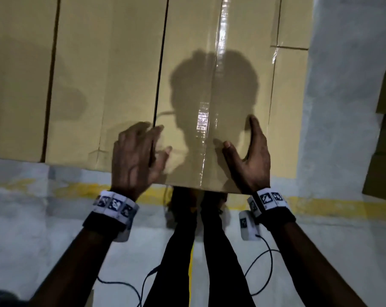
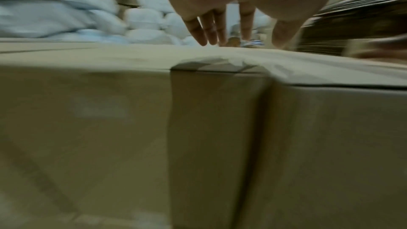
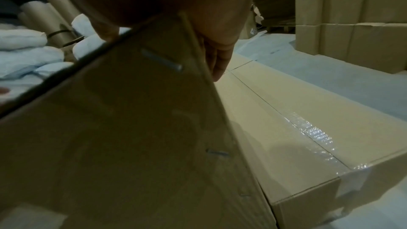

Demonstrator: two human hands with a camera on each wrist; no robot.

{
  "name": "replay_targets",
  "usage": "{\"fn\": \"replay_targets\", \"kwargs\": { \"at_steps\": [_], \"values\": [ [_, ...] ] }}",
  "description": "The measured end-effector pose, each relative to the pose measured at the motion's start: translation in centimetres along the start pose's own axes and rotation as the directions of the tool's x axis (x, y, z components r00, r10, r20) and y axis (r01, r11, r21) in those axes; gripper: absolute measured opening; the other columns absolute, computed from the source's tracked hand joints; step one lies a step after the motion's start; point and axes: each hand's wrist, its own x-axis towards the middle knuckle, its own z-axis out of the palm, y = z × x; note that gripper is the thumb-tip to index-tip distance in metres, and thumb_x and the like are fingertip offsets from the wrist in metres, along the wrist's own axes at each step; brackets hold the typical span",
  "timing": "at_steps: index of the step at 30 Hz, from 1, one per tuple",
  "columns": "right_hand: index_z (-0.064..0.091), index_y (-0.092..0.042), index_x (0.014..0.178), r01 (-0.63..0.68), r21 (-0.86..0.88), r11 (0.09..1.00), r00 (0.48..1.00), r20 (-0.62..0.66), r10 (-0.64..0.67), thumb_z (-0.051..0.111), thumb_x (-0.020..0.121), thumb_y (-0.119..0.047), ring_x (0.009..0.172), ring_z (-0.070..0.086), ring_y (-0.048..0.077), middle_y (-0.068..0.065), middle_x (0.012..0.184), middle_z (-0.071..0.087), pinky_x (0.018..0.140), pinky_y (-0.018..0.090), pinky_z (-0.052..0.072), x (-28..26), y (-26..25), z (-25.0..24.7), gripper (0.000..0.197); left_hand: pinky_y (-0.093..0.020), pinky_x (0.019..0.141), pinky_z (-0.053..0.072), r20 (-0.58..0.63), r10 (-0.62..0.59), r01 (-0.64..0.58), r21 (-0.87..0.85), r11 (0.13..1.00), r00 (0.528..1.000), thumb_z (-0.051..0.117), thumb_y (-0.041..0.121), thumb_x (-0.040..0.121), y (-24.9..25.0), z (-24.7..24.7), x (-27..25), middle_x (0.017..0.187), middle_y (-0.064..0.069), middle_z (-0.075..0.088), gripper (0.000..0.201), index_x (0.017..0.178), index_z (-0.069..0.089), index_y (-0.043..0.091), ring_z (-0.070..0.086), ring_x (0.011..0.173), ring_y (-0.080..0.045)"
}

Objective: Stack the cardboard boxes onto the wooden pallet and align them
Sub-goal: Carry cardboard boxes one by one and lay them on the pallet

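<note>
The taped cardboard box [image 1: 212,103] lies atop the lower boxes [image 1: 76,74], long axis running away from its near edge, where the left hand [image 1: 135,156] and right hand [image 1: 249,158] flank it with fingers straight, gripping nothing.

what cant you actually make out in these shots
- Wooden pallet: not visible in any view; the cardboard boxes cover whatever they stand on.
- Left hand: motion-blurred in the head view, and in the left wrist view it is unclear whether its fingertips touch the cardboard.
- Right hand: in the right wrist view the raised box hides most of its fingers.
- Box ends: the far ends are cut off by the head view's top edge.
</note>
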Motion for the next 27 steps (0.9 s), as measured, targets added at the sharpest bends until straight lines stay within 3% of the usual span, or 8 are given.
{"fn": "replay_targets", "kwargs": {
  "at_steps": [2, 4, 7, 10, 15, 19, 22, 27],
  "values": [
    [0.007, -0.037, 0.164, -0.039, 0.103, 0.994, 0.999, -0.019, 0.041, 0.058, 0.099, -0.057, 0.154, 0.025, 0.006, -0.010, 0.170, 0.024, 0.122, 0.032, 0.027, 0.4, 0.2, -0.2, 0.086, -0.050, 0.104, 0.042, 0.009, 0.026, -0.026, -0.019, 0.999, 1.000, 0.061, 0.047, 0.099, -3.0, -0.8, 0.0, 0.149, -0.015, 0.050, 0.053, 0.145, 0.059, 0.021, 0.050, 0.130, -0.042],
    [-0.001, -0.043, 0.163, -0.114, 0.167, 0.979, 0.993, -0.010, 0.117, 0.056, 0.100, -0.058, 0.153, 0.028, 0.011, -0.004, 0.169, 0.028, 0.120, 0.032, 0.029, 1.0, 0.2, -0.4, 0.086, -0.052, 0.110, 0.039, 0.100, 0.046, -0.049, 0.027, 0.998, 0.994, 0.060, 0.057, 0.096, -5.1, -1.4, -0.5, 0.162, -0.012, 0.037, 0.064, 0.152, 0.051, 0.027, 0.040, 0.142, -0.041],
    [0.004, -0.049, 0.161, -0.197, 0.208, 0.958, 0.980, 0.059, 0.189, 0.057, 0.099, -0.059, 0.152, 0.029, 0.013, -0.004, 0.167, 0.032, 0.117, 0.030, 0.029, 2.1, 0.4, -0.7, 0.082, -0.056, 0.122, 0.022, 0.302, 0.079, -0.116, 0.105, 0.988, 0.950, 0.054, 0.087, 0.078, -6.2, -1.6, -2.1, 0.174, -0.001, 0.009, 0.098, 0.160, 0.036, 0.037, 0.013, 0.159, -0.033],
    [0.013, -0.055, 0.158, -0.277, 0.211, 0.938, 0.959, 0.122, 0.256, 0.058, 0.095, -0.066, 0.149, 0.038, 0.017, -0.002, 0.162, 0.041, 0.118, 0.033, 0.031, 2.9, 0.6, -0.9, 0.078, -0.062, 0.124, 0.013, 0.347, 0.129, -0.195, 0.162, 0.967, 0.929, 0.050, 0.099, 0.064, -6.4, -1.2, -3.3, 0.174, -0.003, 0.001, 0.119, 0.162, 0.028, 0.036, 0.002, 0.160, -0.032],
    [0.009, -0.052, 0.160, -0.306, 0.152, 0.940, 0.945, 0.166, 0.281, 0.051, 0.099, -0.065, 0.144, 0.045, 0.026, -0.006, 0.161, 0.043, 0.105, 0.027, 0.032, 3.6, 0.4, -1.1, 0.075, -0.060, 0.124, 0.014, 0.257, 0.125, -0.185, 0.227, 0.956, 0.958, 0.050, 0.095, 0.070, -6.7, 0.2, -3.6, 0.174, -0.005, 0.008, 0.109, 0.161, 0.032, 0.037, 0.009, 0.160, -0.033],
    [0.003, -0.052, 0.160, -0.312, 0.096, 0.945, 0.939, 0.184, 0.292, 0.045, 0.101, -0.066, 0.130, 0.056, 0.036, 0.008, 0.154, 0.052, 0.097, 0.029, 0.038, 3.6, 0.0, -1.4, 0.074, -0.061, 0.123, 0.016, 0.222, 0.144, -0.197, 0.235, 0.952, 0.964, 0.047, 0.094, 0.073, -7.0, 0.7, -3.7, 0.174, -0.006, 0.010, 0.105, 0.160, 0.033, 0.037, 0.010, 0.159, -0.034],
    [0.004, -0.050, 0.162, -0.319, 0.090, 0.943, 0.936, 0.183, 0.299, 0.044, 0.103, -0.062, 0.095, 0.056, 0.022, 0.012, 0.144, 0.060, 0.087, 0.027, 0.036, 3.5, -0.8, -1.6, 0.072, -0.063, 0.123, 0.017, 0.220, 0.140, -0.190, 0.227, 0.955, 0.965, 0.045, 0.094, 0.073, -7.2, 0.9, -3.7, 0.174, -0.006, 0.011, 0.103, 0.160, 0.033, 0.039, 0.011, 0.159, -0.033],
    [0.006, -0.049, 0.162, -0.327, 0.089, 0.941, 0.934, 0.180, 0.307, 0.044, 0.103, -0.061, 0.090, 0.051, 0.017, 0.011, 0.144, 0.059, 0.088, 0.026, 0.036, 3.6, -1.0, -1.7, 0.072, -0.062, 0.122, 0.017, 0.213, 0.134, -0.183, 0.231, 0.955, 0.968, 0.044, 0.091, 0.076, -7.4, 1.2, -3.8, 0.173, -0.005, 0.012, 0.098, 0.159, 0.034, 0.040, 0.012, 0.159, -0.033]
  ]
}}
